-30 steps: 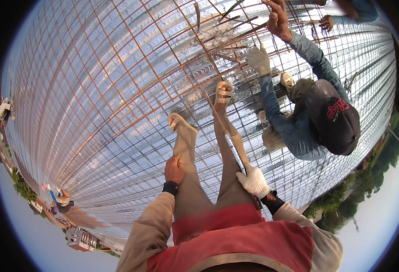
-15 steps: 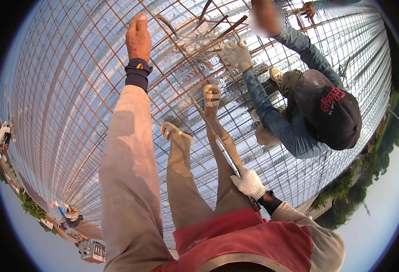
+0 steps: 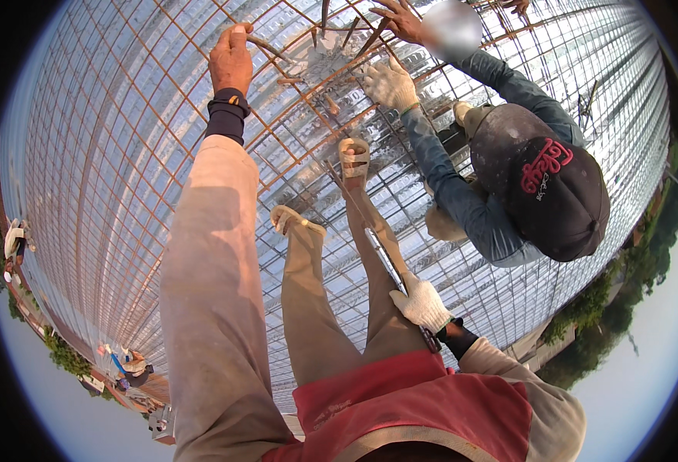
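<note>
My bare left hand (image 3: pixel 231 63), with a dark wristband, is closed at the end of a bent rusty rebar (image 3: pixel 268 48) above the steel mesh. Its fingertips curl round that end. My right hand (image 3: pixel 422 305), in a pale knitted glove, grips a long thin metal tool (image 3: pixel 385 259) beside my right leg. The tool has a silver middle, a brownish lower end and a thin rod pointing toward my foot. Several rebar stubs (image 3: pixel 352 32) stick up from a rough grey concrete patch (image 3: pixel 325 60) ahead.
A co-worker in a dark cap (image 3: pixel 543 181) crouches at right, one gloved hand (image 3: pixel 390 83) at the mesh by the stubs, the other hand bare. Rusty mesh (image 3: pixel 135 135) lies over ribbed shiny metal decking. My sandalled feet (image 3: pixel 297 222) stand on it. Other people are at far left.
My left hand has gone from stretched fingers to closing at the bent rebar's end. The co-worker's gloved hand has shifted left, and their bare hand has come into view near the stubs.
</note>
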Action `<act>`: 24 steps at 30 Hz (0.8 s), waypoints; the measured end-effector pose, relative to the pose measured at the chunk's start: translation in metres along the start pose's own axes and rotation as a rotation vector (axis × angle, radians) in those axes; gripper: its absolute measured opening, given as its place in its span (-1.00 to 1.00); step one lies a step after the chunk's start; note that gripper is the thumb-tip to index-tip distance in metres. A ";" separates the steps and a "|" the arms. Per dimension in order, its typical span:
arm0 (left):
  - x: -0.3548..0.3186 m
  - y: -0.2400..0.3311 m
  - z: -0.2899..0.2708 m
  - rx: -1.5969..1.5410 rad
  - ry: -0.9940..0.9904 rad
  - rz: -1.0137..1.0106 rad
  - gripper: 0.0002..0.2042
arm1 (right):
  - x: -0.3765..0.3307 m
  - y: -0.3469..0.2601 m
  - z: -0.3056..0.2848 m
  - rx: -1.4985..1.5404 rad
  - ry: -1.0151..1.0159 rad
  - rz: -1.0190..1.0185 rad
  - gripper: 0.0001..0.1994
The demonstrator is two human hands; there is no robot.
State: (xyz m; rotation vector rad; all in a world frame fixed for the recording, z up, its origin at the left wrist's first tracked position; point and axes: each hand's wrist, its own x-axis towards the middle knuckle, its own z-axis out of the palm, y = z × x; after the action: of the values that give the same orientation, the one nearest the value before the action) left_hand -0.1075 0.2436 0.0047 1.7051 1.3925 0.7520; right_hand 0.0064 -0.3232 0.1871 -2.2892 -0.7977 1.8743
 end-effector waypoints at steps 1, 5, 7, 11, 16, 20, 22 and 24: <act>0.000 0.001 0.002 0.010 0.013 -0.008 -0.55 | 0.000 -0.001 -0.001 -0.014 -0.010 0.022 -0.51; 0.002 -0.005 0.000 -0.067 -0.008 0.022 -0.56 | 0.002 0.010 0.002 -0.009 -0.004 -0.037 -0.42; 0.001 -0.009 -0.002 -0.090 -0.035 0.006 -0.53 | 0.002 0.010 0.003 -0.028 -0.010 -0.020 -0.41; -0.026 0.007 -0.004 -0.029 -0.038 -0.116 -0.43 | 0.002 0.004 0.001 -0.040 -0.023 0.010 -0.44; -0.147 -0.054 -0.026 -0.271 0.038 -0.467 -0.38 | -0.003 -0.006 0.003 -0.017 0.024 -0.071 -0.49; -0.304 -0.095 -0.055 -0.312 -0.066 -0.761 -0.46 | -0.005 -0.011 0.010 -0.065 -0.011 -0.041 -0.49; -0.372 -0.075 -0.058 -0.327 -0.151 -0.878 -0.44 | -0.004 -0.016 0.018 -0.069 -0.006 -0.048 -0.50; -0.431 -0.071 -0.069 -0.348 -0.262 -0.942 -0.37 | -0.006 -0.034 0.023 0.002 0.000 -0.055 -0.53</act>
State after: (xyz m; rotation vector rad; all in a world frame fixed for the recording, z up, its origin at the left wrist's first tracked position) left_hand -0.2960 -0.1567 -0.0051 0.6972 1.5421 0.1954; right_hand -0.0274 -0.3023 0.1992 -2.2423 -0.8500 1.8514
